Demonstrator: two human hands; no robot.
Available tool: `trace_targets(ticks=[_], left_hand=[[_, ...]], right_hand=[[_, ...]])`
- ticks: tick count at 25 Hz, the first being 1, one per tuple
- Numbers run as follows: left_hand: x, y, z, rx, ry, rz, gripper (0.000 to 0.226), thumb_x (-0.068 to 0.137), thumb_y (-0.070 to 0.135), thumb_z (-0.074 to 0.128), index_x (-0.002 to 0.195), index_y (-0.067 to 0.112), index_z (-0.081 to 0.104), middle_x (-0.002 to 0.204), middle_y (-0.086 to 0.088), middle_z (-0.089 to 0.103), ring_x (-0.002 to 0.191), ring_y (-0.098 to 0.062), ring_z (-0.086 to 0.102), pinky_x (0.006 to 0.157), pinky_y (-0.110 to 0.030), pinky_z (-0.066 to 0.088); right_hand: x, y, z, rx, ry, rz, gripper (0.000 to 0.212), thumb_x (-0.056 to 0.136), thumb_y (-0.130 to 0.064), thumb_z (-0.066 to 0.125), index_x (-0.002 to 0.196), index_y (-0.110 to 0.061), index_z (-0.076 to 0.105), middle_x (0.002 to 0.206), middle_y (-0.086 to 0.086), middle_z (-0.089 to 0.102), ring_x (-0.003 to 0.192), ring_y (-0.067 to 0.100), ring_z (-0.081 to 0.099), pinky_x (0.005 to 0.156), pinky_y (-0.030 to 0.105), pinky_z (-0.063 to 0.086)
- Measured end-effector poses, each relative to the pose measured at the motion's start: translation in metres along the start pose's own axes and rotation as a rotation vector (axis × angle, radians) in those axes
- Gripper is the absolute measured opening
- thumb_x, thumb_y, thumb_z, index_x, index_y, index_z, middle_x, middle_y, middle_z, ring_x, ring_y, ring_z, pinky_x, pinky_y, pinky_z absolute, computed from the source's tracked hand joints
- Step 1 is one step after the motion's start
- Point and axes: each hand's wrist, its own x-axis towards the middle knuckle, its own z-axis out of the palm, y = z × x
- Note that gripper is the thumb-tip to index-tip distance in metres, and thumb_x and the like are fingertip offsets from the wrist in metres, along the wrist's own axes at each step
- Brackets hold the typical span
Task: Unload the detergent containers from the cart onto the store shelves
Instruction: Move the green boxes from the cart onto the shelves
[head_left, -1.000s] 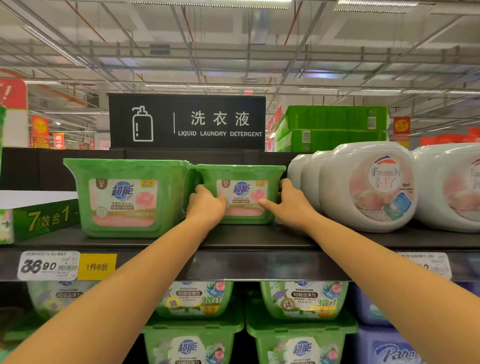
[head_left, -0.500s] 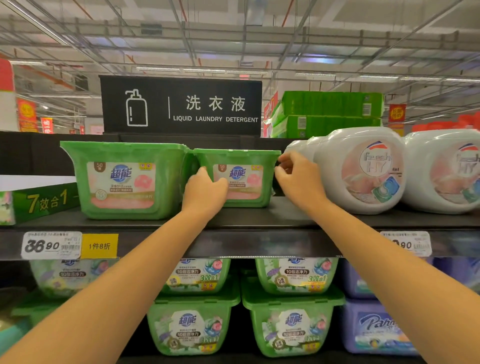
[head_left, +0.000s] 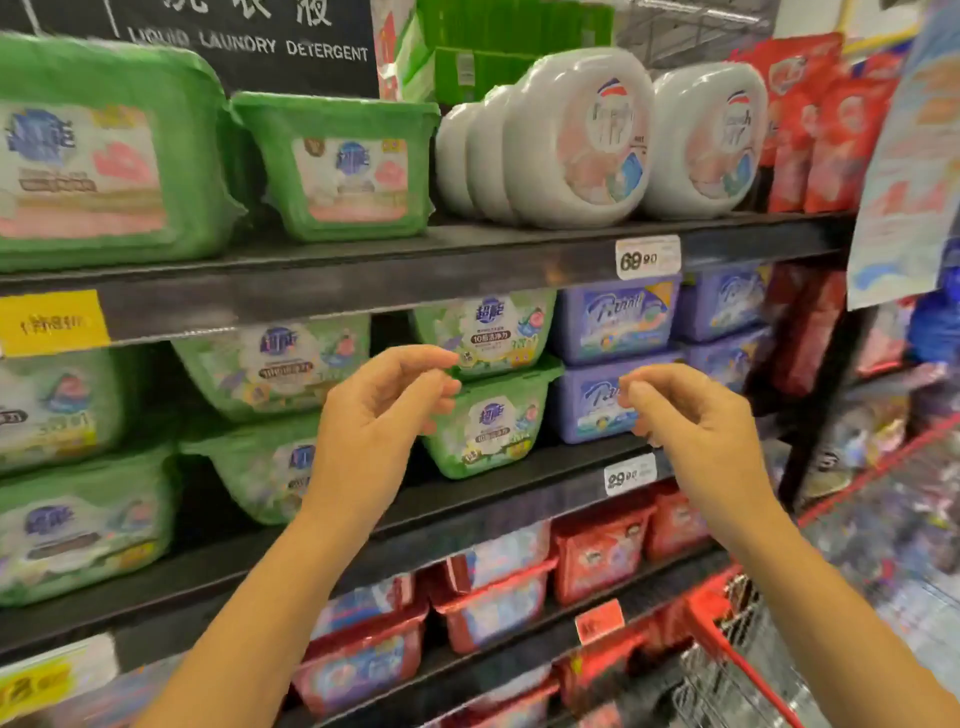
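Observation:
A small green detergent tub (head_left: 343, 166) stands on the top shelf (head_left: 467, 270), set back between a larger green tub (head_left: 98, 156) and white round detergent containers (head_left: 576, 140). My left hand (head_left: 379, 410) and my right hand (head_left: 691, 415) hover in front of the second shelf, well below that tub, fingers loosely curled and holding nothing. The red wire cart (head_left: 737, 654) shows at the lower right; its contents are blurred.
Green tubs (head_left: 483, 421) and purple tubs (head_left: 613, 317) fill the second shelf, red tubs (head_left: 493, 608) the third. Red bags (head_left: 821, 124) stand at the top right beside a hanging paper sign (head_left: 904, 171). Price tags line the shelf edges.
Both hands have let go of the small green tub on the top shelf and dropped down in front of the second shelf. The view has swung down and to the right.

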Motion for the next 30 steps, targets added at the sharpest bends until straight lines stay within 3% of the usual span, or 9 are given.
trace_targets(ticks=[4, 7, 15, 18, 23, 27, 30], left_hand=[[-0.06, -0.063, 0.028, 0.004, -0.144, -0.311, 0.027, 0.092, 0.0, 0.054, 0.088, 0.022, 0.068, 0.073, 0.007, 0.07, 0.065, 0.001, 0.063, 0.061, -0.011, 0.05], [-0.106, -0.098, 0.058, 0.034, -0.292, -0.424, 0.024, 0.093, 0.002, 0.054, 0.09, 0.021, 0.069, 0.075, 0.004, 0.067, 0.063, 0.0, 0.061, 0.064, -0.012, 0.049], [-0.252, -0.112, 0.187, -0.058, -0.587, -0.757, 0.02, 0.095, 0.002, 0.052, 0.092, 0.014, 0.068, 0.079, -0.001, 0.068, 0.063, 0.001, 0.062, 0.06, -0.008, 0.046], [-0.296, -0.103, 0.244, -0.062, -0.729, -0.796, 0.017, 0.096, 0.003, 0.053, 0.094, 0.01, 0.067, 0.078, -0.004, 0.067, 0.059, 0.004, 0.06, 0.059, -0.009, 0.045], [-0.331, -0.074, 0.349, -0.091, -0.687, -0.811, 0.019, 0.092, -0.001, 0.055, 0.093, 0.012, 0.069, 0.077, -0.002, 0.07, 0.063, -0.001, 0.061, 0.064, -0.013, 0.048], [-0.341, -0.056, 0.408, -0.096, -0.732, -0.739, 0.022, 0.091, 0.001, 0.057, 0.089, 0.019, 0.07, 0.068, 0.005, 0.071, 0.062, 0.0, 0.063, 0.062, -0.011, 0.049], [-0.33, -0.057, 0.445, -0.054, -0.73, -0.709, 0.023, 0.091, 0.004, 0.058, 0.087, 0.023, 0.07, 0.073, 0.007, 0.074, 0.063, 0.002, 0.063, 0.063, -0.01, 0.049]], right_hand=[[-0.104, 0.047, -0.044, -0.089, 0.025, 0.314, 0.017, 0.089, -0.001, 0.06, 0.082, -0.015, 0.068, 0.063, -0.009, 0.068, 0.057, -0.003, 0.058, 0.058, 0.011, 0.046], [-0.169, 0.069, -0.08, -0.149, 0.125, 0.498, 0.021, 0.088, 0.002, 0.062, 0.08, -0.016, 0.069, 0.066, -0.006, 0.069, 0.055, 0.0, 0.058, 0.055, 0.01, 0.046], [-0.299, 0.079, -0.185, -0.13, 0.284, 0.867, 0.022, 0.089, 0.007, 0.058, 0.083, -0.012, 0.067, 0.076, 0.004, 0.068, 0.059, 0.003, 0.061, 0.058, 0.011, 0.047], [-0.33, 0.076, -0.237, -0.151, 0.317, 0.951, 0.023, 0.089, 0.007, 0.057, 0.083, -0.013, 0.068, 0.072, 0.002, 0.066, 0.057, 0.004, 0.058, 0.055, 0.01, 0.044], [-0.337, 0.075, -0.336, -0.184, 0.206, 0.984, 0.027, 0.09, 0.004, 0.056, 0.08, -0.02, 0.064, 0.075, 0.011, 0.062, 0.065, 0.018, 0.053, 0.057, 0.015, 0.042], [-0.327, 0.08, -0.396, -0.177, 0.197, 0.977, 0.027, 0.09, 0.0, 0.056, 0.079, -0.024, 0.064, 0.077, 0.012, 0.061, 0.068, 0.016, 0.051, 0.061, 0.02, 0.04], [-0.313, 0.093, -0.431, -0.163, 0.174, 0.976, 0.024, 0.09, -0.001, 0.057, 0.083, -0.021, 0.066, 0.079, 0.016, 0.065, 0.069, 0.015, 0.054, 0.062, 0.018, 0.042]])
